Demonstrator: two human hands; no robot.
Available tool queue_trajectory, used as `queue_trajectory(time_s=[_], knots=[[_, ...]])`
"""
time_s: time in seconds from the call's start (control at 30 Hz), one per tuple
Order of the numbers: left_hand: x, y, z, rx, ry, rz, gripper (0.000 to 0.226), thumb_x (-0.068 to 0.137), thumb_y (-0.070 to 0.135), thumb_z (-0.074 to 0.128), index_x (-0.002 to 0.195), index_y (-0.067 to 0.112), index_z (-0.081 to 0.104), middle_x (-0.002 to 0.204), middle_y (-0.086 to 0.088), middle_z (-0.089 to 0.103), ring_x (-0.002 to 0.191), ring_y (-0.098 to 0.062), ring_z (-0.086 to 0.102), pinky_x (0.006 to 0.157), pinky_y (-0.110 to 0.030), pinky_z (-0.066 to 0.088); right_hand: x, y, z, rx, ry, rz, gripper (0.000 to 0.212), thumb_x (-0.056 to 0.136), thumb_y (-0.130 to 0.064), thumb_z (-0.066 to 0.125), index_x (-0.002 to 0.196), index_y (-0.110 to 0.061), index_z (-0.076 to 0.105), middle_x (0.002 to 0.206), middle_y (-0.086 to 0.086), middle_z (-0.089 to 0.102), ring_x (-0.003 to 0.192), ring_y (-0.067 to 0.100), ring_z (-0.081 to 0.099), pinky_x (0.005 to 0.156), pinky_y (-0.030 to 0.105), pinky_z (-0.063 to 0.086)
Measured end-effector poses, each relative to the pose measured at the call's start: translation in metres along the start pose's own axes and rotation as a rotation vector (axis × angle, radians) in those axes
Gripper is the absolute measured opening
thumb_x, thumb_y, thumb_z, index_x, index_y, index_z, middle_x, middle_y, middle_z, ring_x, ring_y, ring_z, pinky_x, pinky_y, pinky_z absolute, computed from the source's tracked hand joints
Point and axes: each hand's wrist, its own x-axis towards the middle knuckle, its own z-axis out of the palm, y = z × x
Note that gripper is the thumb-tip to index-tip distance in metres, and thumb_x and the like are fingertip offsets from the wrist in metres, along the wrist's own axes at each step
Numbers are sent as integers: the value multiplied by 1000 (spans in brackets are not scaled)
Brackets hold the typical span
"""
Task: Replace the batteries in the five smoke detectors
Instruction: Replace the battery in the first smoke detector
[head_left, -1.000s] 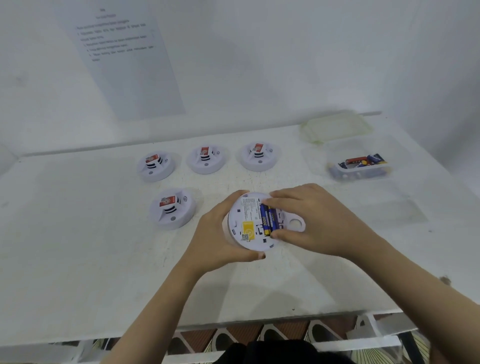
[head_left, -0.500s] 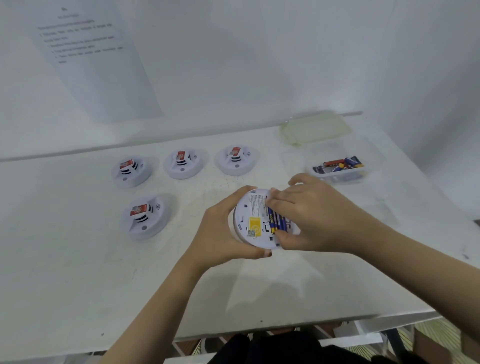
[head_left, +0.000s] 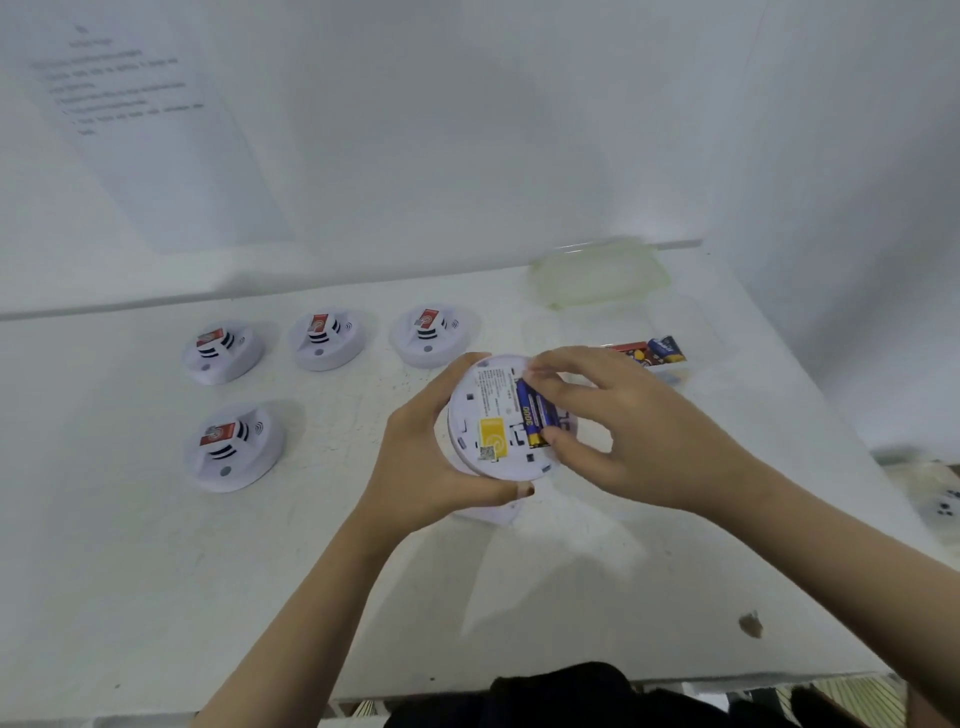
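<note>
Fingertips (head_left: 558, 389) of the right hand (head_left: 628, 436) curl down onto the upper end of two blue batteries (head_left: 534, 415), and its thumb presses at their lower, gold-coloured end, so the pair is pinched lengthwise. The batteries lie side by side in the back of a white smoke detector (head_left: 483, 410) at the centre of the frame, turned underside up and tilted toward the camera. A yellow sticker (head_left: 492, 434) shows on that underside, just left of the batteries. The left hand (head_left: 426, 457) grips the detector from the left, fingers wrapped over its upper rim and thumb curled along its lower rim. Whether the detector touches the white table (head_left: 156, 571) I cannot tell. Four other detectors (head_left: 326, 340) stand on the table at mid-left, three in a row and one (head_left: 234, 447) below them. Just upper right of the hands, a clear box (head_left: 670, 370) holds loose cells (head_left: 649, 351), and a clear lid (head_left: 597, 275) lies above it. A printed sheet (head_left: 145, 130) hangs on the wall in the upper left.
</note>
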Motion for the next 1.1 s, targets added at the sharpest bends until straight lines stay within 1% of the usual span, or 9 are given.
queue_trajectory(time_s=[0.07, 0.17, 0.27, 0.33, 0.47, 0.57, 0.77, 0.9, 1.1], knots=[[3, 2, 6, -7, 14, 21, 86, 49, -4, 91, 122, 22, 56, 108, 15, 67, 102, -3, 64, 78, -10, 49, -3, 6, -2, 65, 12, 22, 44, 88, -30, 46, 124, -8, 60, 129, 5, 53, 116, 17, 50, 96, 33, 45], [9, 3, 14, -8, 21, 56, 90, 48, 1, 93, 126, 21, 52, 111, 13, 65, 105, -7, 63, 81, -13, 51, -8, 16, -3, 228, 40, 88, 43, 89, -31, 46, 125, -14, 60, 138, 1, 46, 121, 10, 46, 97, 21, 43], [14, 5, 24, 7, 32, 79, 89, 48, 7, 92, 127, 20, 52, 112, 12, 65, 105, -10, 64, 83, -14, 50, -11, 25, -6, 336, 75, 146, 40, 88, -32, 46, 121, -17, 64, 136, -8, 47, 122, 4, 47, 98, 13, 40], [17, 5, 31, 15, 35, 85, 90, 48, 8, 93, 128, 18, 52, 112, 10, 65, 105, -12, 64, 84, -16, 50, -11, 31, -7, 354, 98, 172, 36, 89, -31, 47, 117, -18, 65, 129, -11, 50, 119, 4, 50, 95, 16, 44], [22, 3, 45, 34, 31, 81, 90, 48, 9, 93, 129, 8, 53, 112, 2, 66, 104, -17, 64, 85, -21, 52, -9, 40, -9, 427, 110, 243, 27, 88, -22, 50, 106, -13, 68, 117, -5, 60, 109, 5, 54, 85, 26, 54], [24, 0, 54, 71, 31, 64, 90, 47, 13, 94, 128, 9, 54, 108, 1, 67, 99, -20, 65, 81, -22, 52, -10, 48, -11, 443, 91, 239, 23, 87, -22, 49, 99, -11, 66, 109, -8, 60, 100, 5, 54, 78, 26, 54], [23, -1, 70, 94, 56, 59, 88, 47, 9, 95, 126, 15, 55, 103, 1, 67, 94, -17, 66, 78, -19, 52, -13, 60, -14, 451, 12, 192, 16, 84, -22, 57, 93, -10, 61, 101, -1, 60, 96, 10, 54, 77, 37, 53], [24, -1, 75, 130, 47, 46, 90, 49, 18, 95, 129, 13, 54, 105, 0, 66, 95, -22, 66, 77, -26, 55, -14, 67, -14, 433, -43, 187, 17, 84, -22, 67, 92, -15, 54, 99, -3, 54, 93, 12, 54, 74, 36, 52], [24, -2, 80, 133, 34, 28, 93, 51, 31, 93, 131, 10, 51, 108, -3, 66, 98, -25, 66, 79, -38, 57, -15, 73, -16, 438, -48, 168, 20, 83, -23, 69, 88, -17, 51, 97, -5, 51, 92, 8, 52, 72, 29, 52]])
